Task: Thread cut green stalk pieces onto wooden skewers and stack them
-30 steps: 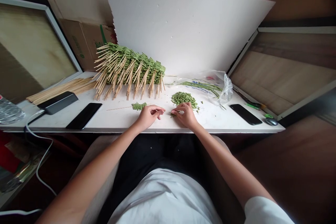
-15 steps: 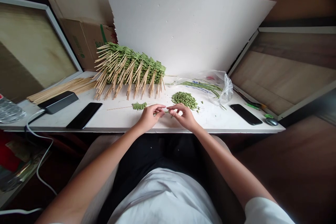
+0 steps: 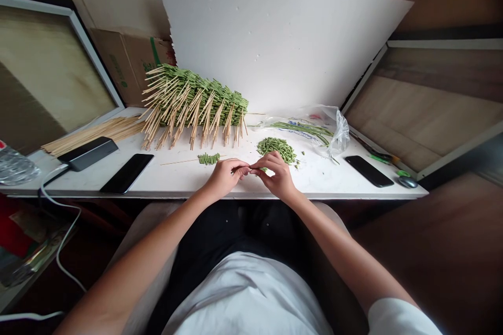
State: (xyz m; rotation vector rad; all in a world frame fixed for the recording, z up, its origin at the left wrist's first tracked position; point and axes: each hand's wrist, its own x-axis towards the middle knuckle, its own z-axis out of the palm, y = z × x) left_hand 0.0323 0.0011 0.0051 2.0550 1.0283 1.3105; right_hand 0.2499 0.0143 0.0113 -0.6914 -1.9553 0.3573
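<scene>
At the front of the table, my left hand [image 3: 228, 174] and my right hand [image 3: 274, 171] meet, fingertips pinched together. They grip a thin green bean, mostly hidden by the fingers; a green bit shows under the right fingers. Just beyond my left hand lies a skewer threaded with short green bean pieces [image 3: 208, 158], its bare stick pointing left. A heap of cut bean pieces [image 3: 276, 149] sits behind my right hand. Farther back on the left is a large stack of filled skewers [image 3: 196, 102], stick ends facing me.
Bare skewers [image 3: 96, 133] lie at the left, near a black box-shaped device [image 3: 88, 153] and a phone [image 3: 126, 173]. To the right are a clear plastic bag [image 3: 340, 133] with long green beans [image 3: 302, 127], another phone [image 3: 368, 170] and a mouse [image 3: 407, 181]. A white board [image 3: 283, 36] stands behind.
My fingers have closed from a looser hold into a tighter pinch, the hands meeting at the fingertips. Less of the green bean shows between them. The skewers and heap look unmoved.
</scene>
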